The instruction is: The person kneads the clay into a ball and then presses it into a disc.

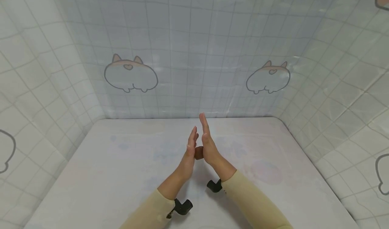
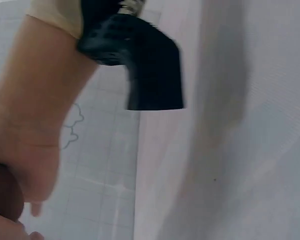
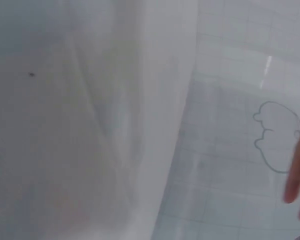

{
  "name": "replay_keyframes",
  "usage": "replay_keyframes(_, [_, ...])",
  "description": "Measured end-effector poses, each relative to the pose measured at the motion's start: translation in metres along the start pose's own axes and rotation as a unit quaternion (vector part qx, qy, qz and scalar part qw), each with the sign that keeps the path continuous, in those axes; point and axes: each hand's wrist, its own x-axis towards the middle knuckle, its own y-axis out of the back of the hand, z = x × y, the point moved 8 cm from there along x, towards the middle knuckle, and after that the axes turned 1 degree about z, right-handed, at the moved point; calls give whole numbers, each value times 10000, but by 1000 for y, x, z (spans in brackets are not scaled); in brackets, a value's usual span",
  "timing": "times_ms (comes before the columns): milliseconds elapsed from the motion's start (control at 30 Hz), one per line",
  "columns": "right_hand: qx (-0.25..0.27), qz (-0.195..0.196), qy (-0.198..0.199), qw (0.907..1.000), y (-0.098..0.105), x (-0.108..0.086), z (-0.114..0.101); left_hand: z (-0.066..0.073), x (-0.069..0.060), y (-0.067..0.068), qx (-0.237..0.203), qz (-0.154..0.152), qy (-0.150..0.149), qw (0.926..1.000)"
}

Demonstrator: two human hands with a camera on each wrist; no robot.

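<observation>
Between the two palms is a rounded brown lump (image 1: 199, 153), smooth like clay or dough; its exact kind does not show. My left hand (image 1: 189, 154) lies against one side of it with straight fingers pointing up and forward. Against the other side rests the palm of my right hand (image 1: 210, 148), its fingers also extended. Both hands are held above the table. The left wrist view catches part of the lump at its left edge, under the heel of the right hand. In the right wrist view only some fingertips (image 3: 295, 175) appear; the lump is out of sight there.
A pale table (image 1: 121, 175) with faint coloured patches lies beneath the hands. Gridded white sheeting (image 1: 194, 70) with cartoon drawings encloses the back and both sides. Each wrist carries a black camera mount (image 1: 183, 207) below the sleeve.
</observation>
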Motion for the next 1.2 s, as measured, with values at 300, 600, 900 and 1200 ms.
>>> replay_keyframes(300, [86,-388,-285,9988,-13,-8,10,19,3,9,14,407,-537,9977])
replay_keyframes(600, [258,-575,560,9964,-27,-15,-3,27,12,25,-57,1134,-692,9911])
replay_keyframes(900, [808,-654,1053,9890,-33,-23,-28,15,17,37,5,1540,-261,9877])
replay_keyframes(1200, [730,-250,1570,9846,-23,-22,-55,-10,13,31,251,1238,547,9905])
